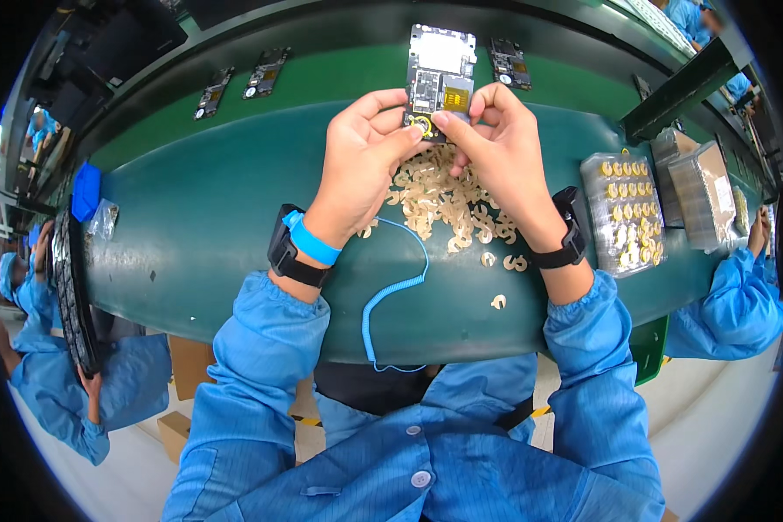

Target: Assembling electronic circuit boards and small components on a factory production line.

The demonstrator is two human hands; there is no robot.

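Both my hands hold a black circuit board [427,87] upright above the green work surface. It carries a large whitish shield plate at the top, a yellow-gold patch at the lower right and a round yellow-rimmed part near the bottom. My left hand [365,152] grips its left edge, the thumb lying by the round part. At the lower right, my right hand [505,148] pinches the board, its thumb pressed near the bottom corner. Beneath the hands lies a loose pile of small cream C-shaped pieces [439,204]. A blue wrist strap [313,239] circles my left wrist.
A clear plastic tray [590,187] of gold round parts stands right, beside stacked clear trays [703,196]. More circuit boards [265,72] lie on the far green strip. A coiled blue cord [391,287] crosses the mat. At left are a blue bin [86,191] and co-workers in blue.
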